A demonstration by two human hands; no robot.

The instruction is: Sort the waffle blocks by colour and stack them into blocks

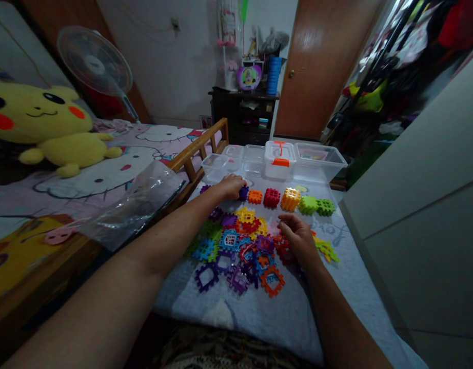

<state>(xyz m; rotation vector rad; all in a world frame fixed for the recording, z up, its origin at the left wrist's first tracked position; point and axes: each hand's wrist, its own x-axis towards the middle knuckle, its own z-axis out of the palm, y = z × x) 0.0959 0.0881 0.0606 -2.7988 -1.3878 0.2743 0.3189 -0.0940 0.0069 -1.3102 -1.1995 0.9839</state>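
Note:
A pile of flat, toothed plastic tiles (242,251) in purple, blue, red, yellow, green and orange lies on a pale cloth-covered surface (282,312). Behind it stands a row of assembled cubes: purple (243,193), orange (255,196), red (272,197), yellow-orange (291,199) and two green ones (316,206). My left hand (232,185) reaches to the far left of the row, fingers curled over the purple cube. My right hand (298,238) rests on the right edge of the pile, fingers bent and touching tiles; whether it grips one is hidden.
Clear plastic tubs (321,161) and a small white box with an orange latch (279,160) line the far edge. A bed with a wooden rail (190,154), a crumpled clear bag (136,205) and a yellow plush toy (44,123) is on the left. A grey panel (421,205) rises on the right.

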